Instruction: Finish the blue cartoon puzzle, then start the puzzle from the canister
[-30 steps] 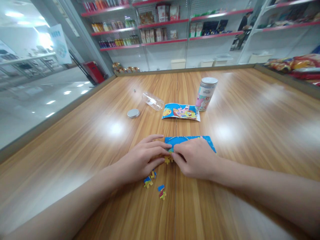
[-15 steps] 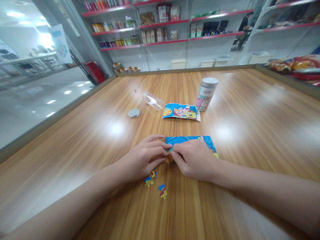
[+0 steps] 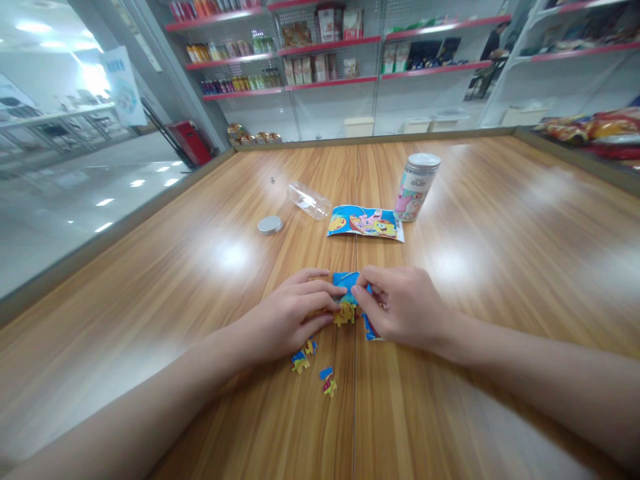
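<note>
A partly assembled jigsaw puzzle (image 3: pixel 344 281), blue with a yellow part at its lower left, lies flat on the table between my hands. My left hand (image 3: pixel 297 308) rests at its left edge, fingers stretched out and fingertips touching it. Over the puzzle's right part is my right hand (image 3: pixel 406 305), thumb and fingers pinched together; whatever they hold, if anything, is hidden. That hand also covers much of the puzzle. Loose puzzle pieces (image 3: pixel 301 361) lie beside my left wrist, and other pieces (image 3: pixel 328 381) lie nearer to me.
Beyond the puzzle lies a cartoon picture sheet (image 3: pixel 365 223). A lidded canister (image 3: pixel 416 190) stands at its right end. To its left are a clear plastic jar (image 3: pixel 309 201) on its side and a silver lid (image 3: pixel 270 225). Stocked shelves (image 3: pixel 330 83) line the back.
My right hand has shifted right across the puzzle, uncovering more of its yellow lower-left part. My left hand and the loose pieces have stayed in place.
</note>
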Available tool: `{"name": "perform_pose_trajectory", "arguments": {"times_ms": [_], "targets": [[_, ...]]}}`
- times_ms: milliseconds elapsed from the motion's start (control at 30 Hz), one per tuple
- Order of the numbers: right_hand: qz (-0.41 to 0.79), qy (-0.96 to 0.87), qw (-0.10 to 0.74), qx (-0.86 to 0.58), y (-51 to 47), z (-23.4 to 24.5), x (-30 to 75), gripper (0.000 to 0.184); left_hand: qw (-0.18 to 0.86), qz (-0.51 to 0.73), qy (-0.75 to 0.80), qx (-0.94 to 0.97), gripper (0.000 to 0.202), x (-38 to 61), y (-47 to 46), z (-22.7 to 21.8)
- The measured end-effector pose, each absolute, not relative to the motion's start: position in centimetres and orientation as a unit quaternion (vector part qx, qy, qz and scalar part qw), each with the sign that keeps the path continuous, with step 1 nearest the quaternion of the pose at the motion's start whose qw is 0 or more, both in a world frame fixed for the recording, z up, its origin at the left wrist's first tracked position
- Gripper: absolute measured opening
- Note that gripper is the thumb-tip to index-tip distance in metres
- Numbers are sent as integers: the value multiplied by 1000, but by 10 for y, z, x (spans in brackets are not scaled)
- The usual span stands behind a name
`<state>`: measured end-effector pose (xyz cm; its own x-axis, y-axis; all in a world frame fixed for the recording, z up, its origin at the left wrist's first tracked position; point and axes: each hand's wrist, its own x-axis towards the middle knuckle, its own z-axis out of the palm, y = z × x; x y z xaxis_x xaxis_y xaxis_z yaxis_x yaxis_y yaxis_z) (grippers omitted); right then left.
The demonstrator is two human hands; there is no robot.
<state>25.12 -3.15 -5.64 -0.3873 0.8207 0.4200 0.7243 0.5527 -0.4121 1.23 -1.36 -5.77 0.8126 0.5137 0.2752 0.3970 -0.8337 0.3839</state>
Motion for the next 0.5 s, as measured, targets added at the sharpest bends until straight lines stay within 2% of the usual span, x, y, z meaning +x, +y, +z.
{"name": "perform_pose_trajectory", "arguments": {"times_ms": [100, 300, 400, 500], "targets": [[85, -853, 298, -420, -32, -57, 253, 16, 159, 186, 242, 939, 13, 12, -13, -57], [67, -894, 203, -395, -31, -67, 250, 12, 164, 179, 241, 940, 14, 13, -14, -56], [72, -892, 206, -396, -31, -69, 250, 12, 166, 177, 243, 939, 14, 13, -14, -56], [77, -883, 263, -382, -32, -67, 251, 13, 171, 177, 245, 938, 14, 13, -14, -56]]}}
